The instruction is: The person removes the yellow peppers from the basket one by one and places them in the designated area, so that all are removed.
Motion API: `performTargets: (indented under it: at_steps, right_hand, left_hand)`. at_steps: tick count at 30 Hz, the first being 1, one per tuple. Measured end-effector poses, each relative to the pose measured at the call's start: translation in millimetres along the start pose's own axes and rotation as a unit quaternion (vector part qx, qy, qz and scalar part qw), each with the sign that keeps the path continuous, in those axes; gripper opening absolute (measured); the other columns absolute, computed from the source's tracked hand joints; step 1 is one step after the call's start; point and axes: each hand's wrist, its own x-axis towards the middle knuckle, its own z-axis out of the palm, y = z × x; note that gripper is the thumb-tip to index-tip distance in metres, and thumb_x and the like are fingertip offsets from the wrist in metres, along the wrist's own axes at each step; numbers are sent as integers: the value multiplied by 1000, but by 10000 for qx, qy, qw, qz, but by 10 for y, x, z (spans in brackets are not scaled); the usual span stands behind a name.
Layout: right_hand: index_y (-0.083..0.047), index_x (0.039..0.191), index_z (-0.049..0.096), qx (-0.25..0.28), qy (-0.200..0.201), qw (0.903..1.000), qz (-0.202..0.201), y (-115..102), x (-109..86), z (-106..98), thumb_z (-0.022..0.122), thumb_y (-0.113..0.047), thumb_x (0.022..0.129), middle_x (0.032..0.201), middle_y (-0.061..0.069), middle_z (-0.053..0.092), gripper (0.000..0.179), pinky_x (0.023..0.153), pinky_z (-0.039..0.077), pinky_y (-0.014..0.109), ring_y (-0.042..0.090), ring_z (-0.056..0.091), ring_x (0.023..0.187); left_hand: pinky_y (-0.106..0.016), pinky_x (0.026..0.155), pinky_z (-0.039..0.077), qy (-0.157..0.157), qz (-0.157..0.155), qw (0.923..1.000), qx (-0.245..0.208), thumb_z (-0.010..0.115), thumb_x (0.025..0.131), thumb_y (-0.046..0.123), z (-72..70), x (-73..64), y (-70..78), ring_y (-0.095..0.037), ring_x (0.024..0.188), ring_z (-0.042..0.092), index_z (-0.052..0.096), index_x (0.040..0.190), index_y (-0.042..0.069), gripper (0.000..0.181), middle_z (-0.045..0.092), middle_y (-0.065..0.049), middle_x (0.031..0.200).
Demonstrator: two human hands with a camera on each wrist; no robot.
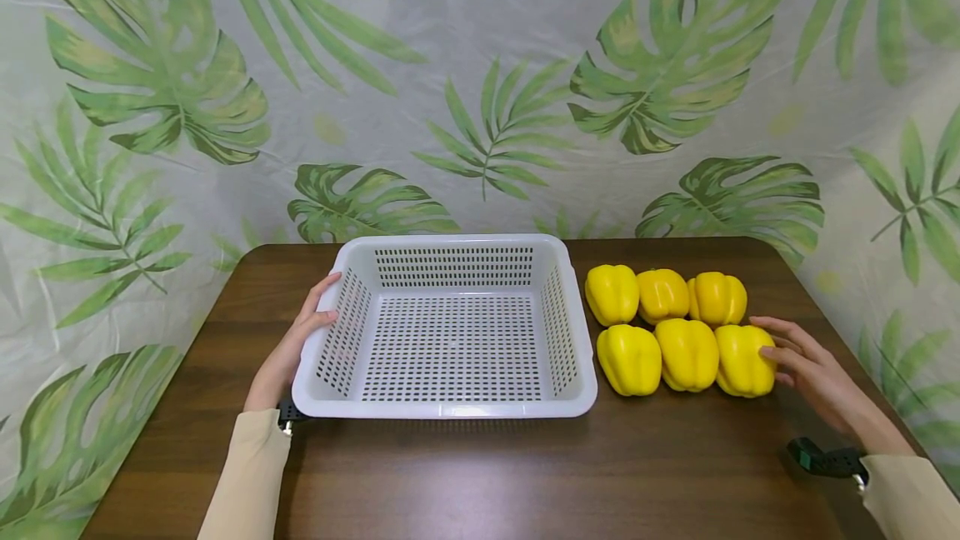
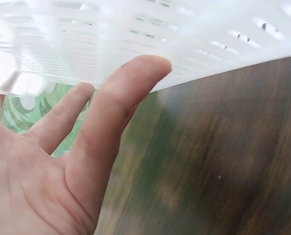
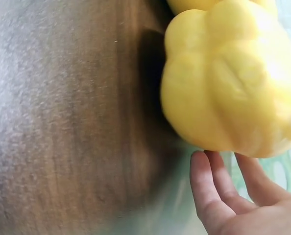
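Note:
A white plastic basket [image 1: 453, 409] with slotted walls and floor stands left of centre on the table, holding nothing. My left hand [image 1: 296, 344] rests against its left side, fingers and thumb fairly straight; the left wrist view shows the thumb [image 2: 113, 110] by the slotted wall. Right of the basket lie yellow bell peppers in two rows of 3. At the right end of the front row, a bell pepper [image 1: 745, 361] has my right hand [image 1: 817, 373] at its right side. The fingertips touch or nearly touch it, loosely extended and not wrapped round it.
The other peppers, such as the front-left one [image 1: 630, 359] and the back-right one [image 1: 717, 298], sit close together. Under everything is a dark wooden table [image 1: 480, 482]. A leaf-patterned cloth [image 1: 510, 40] hangs behind and along both sides.

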Motion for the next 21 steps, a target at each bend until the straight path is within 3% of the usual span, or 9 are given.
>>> performTargets:
  at_steps: [6, 15, 18, 21]
  right_hand:
    - [-12, 145, 36, 894, -91, 9942, -592, -86, 6, -21, 33, 1, 102, 131, -10, 48, 45, 81, 44, 16, -3, 49, 114]
    - [-7, 143, 38, 1762, -65, 9744, -1398, -288, 126, 9, 26, 9, 100, 129, 0, 57, 47, 90, 43, 17, 10, 55, 115]
    - [-7, 142, 38, 1798, -82, 9720, -1513, -372, 171, 38, 25, 10, 100, 130, 0, 57, 48, 92, 42, 17, 10, 54, 116]
    - [-7, 143, 37, 1622, -29, 9754, -1491, -466, 204, 83, 26, 8, 100, 131, -2, 56, 46, 93, 39, 15, 8, 53, 117]
  left_hand:
    - [-52, 82, 45, -129, -487, 9985, 221, 33, 102, 20, -29, -72, 47, -48, 123, 28, 10, 151, 35, 57, 5, -18, 151]
    - [-46, 79, 50, 53, -425, 9894, 1386, 35, 104, 28, -137, -82, 139, -41, 114, 47, 9, 154, 26, 57, 22, -24, 149]
    - [-57, 86, 45, 83, -419, 9872, 1535, 35, 104, 30, -171, -86, 222, -44, 121, 42, 7, 155, 27, 58, 21, -25, 150]
    - [-67, 93, 34, 113, -382, 9843, 1721, 36, 104, 30, -203, -106, 331, -45, 132, 28, 5, 155, 27, 60, 12, -21, 156]
